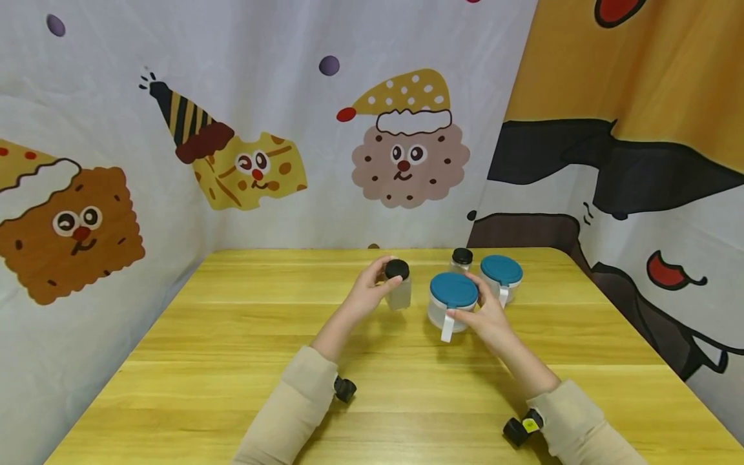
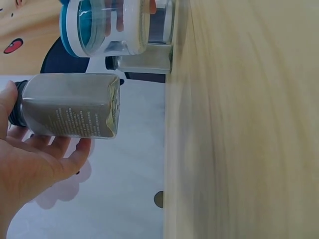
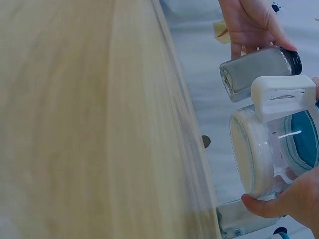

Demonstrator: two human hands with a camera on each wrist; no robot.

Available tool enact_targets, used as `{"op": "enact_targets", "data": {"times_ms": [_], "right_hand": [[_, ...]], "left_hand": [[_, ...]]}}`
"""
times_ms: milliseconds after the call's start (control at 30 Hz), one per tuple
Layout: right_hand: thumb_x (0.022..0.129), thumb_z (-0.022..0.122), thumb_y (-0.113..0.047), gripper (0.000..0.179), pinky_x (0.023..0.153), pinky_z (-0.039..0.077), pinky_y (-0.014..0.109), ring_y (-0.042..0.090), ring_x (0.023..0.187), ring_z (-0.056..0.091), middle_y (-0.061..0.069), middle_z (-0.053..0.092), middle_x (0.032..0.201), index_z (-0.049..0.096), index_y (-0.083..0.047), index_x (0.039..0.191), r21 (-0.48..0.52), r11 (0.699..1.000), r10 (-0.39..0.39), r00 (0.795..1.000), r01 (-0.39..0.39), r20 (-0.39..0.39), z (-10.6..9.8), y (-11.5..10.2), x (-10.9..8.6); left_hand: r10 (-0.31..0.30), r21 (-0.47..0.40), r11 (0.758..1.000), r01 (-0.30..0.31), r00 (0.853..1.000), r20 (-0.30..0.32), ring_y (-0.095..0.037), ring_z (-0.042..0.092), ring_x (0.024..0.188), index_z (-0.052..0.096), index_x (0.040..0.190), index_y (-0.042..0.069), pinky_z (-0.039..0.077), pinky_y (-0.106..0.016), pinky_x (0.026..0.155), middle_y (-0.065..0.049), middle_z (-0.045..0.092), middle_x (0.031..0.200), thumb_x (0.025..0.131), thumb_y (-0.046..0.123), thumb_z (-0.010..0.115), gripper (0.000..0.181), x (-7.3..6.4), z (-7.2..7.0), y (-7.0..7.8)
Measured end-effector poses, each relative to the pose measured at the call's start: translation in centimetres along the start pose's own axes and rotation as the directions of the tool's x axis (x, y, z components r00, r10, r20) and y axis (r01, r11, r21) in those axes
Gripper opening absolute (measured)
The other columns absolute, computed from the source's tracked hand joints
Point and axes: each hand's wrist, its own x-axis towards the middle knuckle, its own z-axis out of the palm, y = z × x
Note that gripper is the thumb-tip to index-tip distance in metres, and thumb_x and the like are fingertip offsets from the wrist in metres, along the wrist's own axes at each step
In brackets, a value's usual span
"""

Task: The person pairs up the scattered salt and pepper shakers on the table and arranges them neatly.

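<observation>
My left hand [image 1: 367, 292] holds a square clear jar [image 1: 398, 297] with a black lid, its fingers around the lid and upper side. Pale printed text shows on the jar in the left wrist view, and its base hangs above the table. To the right, my right hand [image 1: 491, 318] grips a round clear container [image 3: 259, 159] with a blue lid [image 1: 453, 289] and a white handle [image 3: 281, 94]. This container is also raised off the table. Whatever either vessel contains is hard to make out.
Behind the held container, a second black-lidded jar [image 1: 462, 256] stands on the wooden table [image 1: 232, 361]. Beside it is another blue-lidded container [image 1: 501, 271] with a white handle. A cartoon-printed curtain [image 1: 325, 194] hangs along the table's back and sides.
</observation>
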Motion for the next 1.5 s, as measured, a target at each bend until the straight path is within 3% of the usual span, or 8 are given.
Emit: {"op": "enact_targets", "data": {"times_ms": [333, 567, 767, 1000, 1133, 1500], "right_hand": [[0.08, 0.077, -0.004, 0.092, 0.108, 0.021, 0.056, 0.042, 0.139, 0.019, 0.027, 0.02, 0.152, 0.02, -0.006, 0.152, 0.011, 1.0, -0.023, 1.0, 0.023, 0.011, 0.2, -0.2, -0.3], [0.078, 0.078, -0.003, 0.092, 0.108, 0.02, 0.055, 0.041, 0.138, 0.021, 0.026, 0.021, 0.152, 0.021, -0.005, 0.151, 0.015, 0.999, -0.032, 0.999, 0.032, 0.026, 0.6, -0.4, -0.6], [0.077, 0.078, -0.003, 0.092, 0.107, 0.021, 0.057, 0.042, 0.137, 0.024, 0.027, 0.024, 0.15, 0.022, -0.006, 0.15, 0.003, 0.999, -0.044, 0.999, 0.044, 0.027, 0.9, -0.5, -0.8], [0.077, 0.079, -0.003, 0.093, 0.107, 0.021, 0.058, 0.042, 0.137, 0.023, 0.027, 0.024, 0.15, 0.022, -0.006, 0.151, 0.0, 0.998, -0.055, 0.998, 0.055, 0.035, 1.0, -0.7, -0.9], [0.077, 0.079, -0.003, 0.093, 0.107, 0.02, 0.059, 0.042, 0.138, 0.021, 0.026, 0.024, 0.151, 0.022, -0.006, 0.15, -0.006, 0.998, -0.067, 0.997, 0.068, 0.042, 1.2, -1.0, -1.0], [0.076, 0.08, -0.003, 0.095, 0.105, 0.023, 0.059, 0.042, 0.137, 0.023, 0.027, 0.026, 0.15, 0.022, -0.006, 0.151, 0.0, 0.997, -0.072, 0.996, 0.072, 0.051, 1.4, -1.4, -1.3]], "left_hand": [[0.011, -0.033, 0.999, -0.01, 0.999, 0.032, -0.026, 0.052, 0.111, 0.046, 0.139, 0.012, 0.047, -0.043, 0.089, -0.01, 0.056, 0.127, 0.098, 0.021, 0.056, 0.043, -0.8, -0.5, 0.0], [0.026, 0.0, 1.0, -0.026, 0.998, 0.048, -0.028, 0.053, 0.11, 0.044, 0.139, 0.004, 0.046, -0.04, 0.086, -0.012, 0.056, 0.125, 0.099, 0.017, 0.055, 0.044, -1.5, -1.1, -0.3], [0.025, -0.002, 1.0, -0.025, 0.998, 0.052, -0.023, 0.053, 0.108, 0.046, 0.139, 0.012, 0.046, -0.038, 0.086, -0.007, 0.056, 0.122, 0.099, 0.021, 0.055, 0.042, -2.0, -1.5, -0.2], [0.045, -0.021, 0.999, -0.044, 0.997, 0.07, -0.025, 0.053, 0.109, 0.043, 0.141, 0.009, 0.046, -0.038, 0.086, -0.011, 0.055, 0.123, 0.098, 0.015, 0.055, 0.045, -2.5, -2.1, -0.2], [0.047, -0.025, 0.999, -0.046, 0.997, 0.064, -0.028, 0.052, 0.11, 0.041, 0.142, 0.004, 0.045, -0.037, 0.084, -0.015, 0.054, 0.125, 0.098, 0.011, 0.055, 0.046, -2.9, -2.4, 0.1], [0.052, -0.028, 0.998, -0.05, 0.997, 0.059, -0.026, 0.053, 0.108, 0.045, 0.139, 0.007, 0.045, -0.036, 0.085, -0.013, 0.056, 0.122, 0.098, 0.012, 0.056, 0.043, -3.7, -3.6, 0.2]]}}
